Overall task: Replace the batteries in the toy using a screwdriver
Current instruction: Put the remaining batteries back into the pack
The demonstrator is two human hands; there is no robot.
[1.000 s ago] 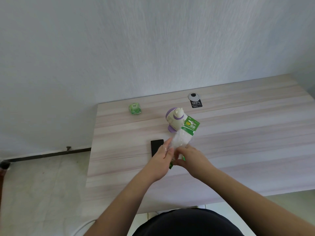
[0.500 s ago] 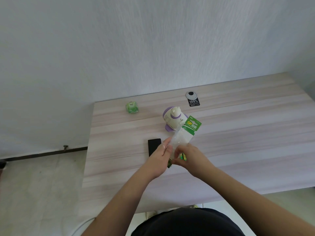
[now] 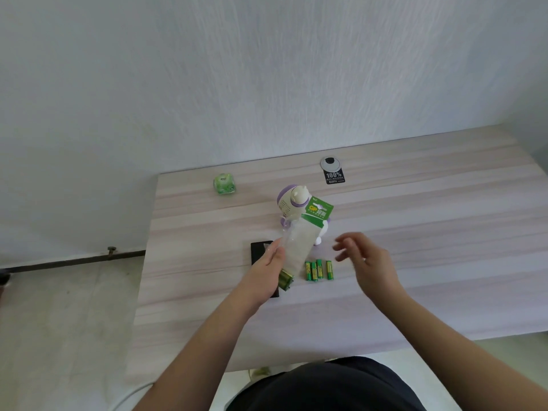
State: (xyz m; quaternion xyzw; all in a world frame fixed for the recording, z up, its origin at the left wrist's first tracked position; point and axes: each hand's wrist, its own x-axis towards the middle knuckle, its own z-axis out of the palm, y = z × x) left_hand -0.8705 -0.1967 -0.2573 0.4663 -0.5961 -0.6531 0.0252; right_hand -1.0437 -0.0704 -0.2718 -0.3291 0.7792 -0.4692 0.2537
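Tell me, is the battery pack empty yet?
Not empty: four batteries lie loose on the table, but some remain in the low end of the pack held by the left hand.

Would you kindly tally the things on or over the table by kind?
Loose green batteries: 4
Battery pack, held by the left hand: 1
Toy: 1
Green cube: 1
Black flat object: 1
Black label: 1
Total: 9

Pale wood-grain table [image 3: 415, 262] against white textured wall [image 3: 237, 69]; tiled floor [image 3: 59, 321].
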